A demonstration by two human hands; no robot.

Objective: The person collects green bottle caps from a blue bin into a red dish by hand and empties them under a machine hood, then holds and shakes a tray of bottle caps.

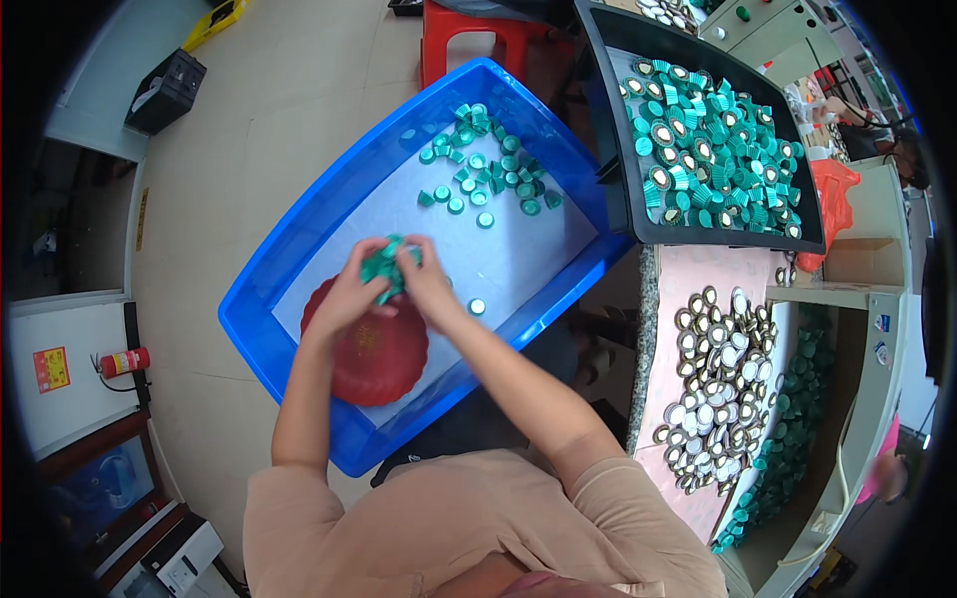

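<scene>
Head view. Left hand [349, 289] and right hand [427, 284], fingers curled, together grasp a slightly blurred cluster of small green crimped caps [383, 267], held over a round, scalloped red plastic dish [384, 364]. The dish rests near the near edge of a rectangular blue plastic tub [488, 80]; loose green caps [478, 160] lie toward its far edge.

L hand [349, 289] & R hand [429, 286] close tog., fingers [368, 247] curled inward.
L forearm [307, 399] reaches nearly straight fwd; R forearm [518, 384] slants far-left; fingertips a bit blurred.
</scene>
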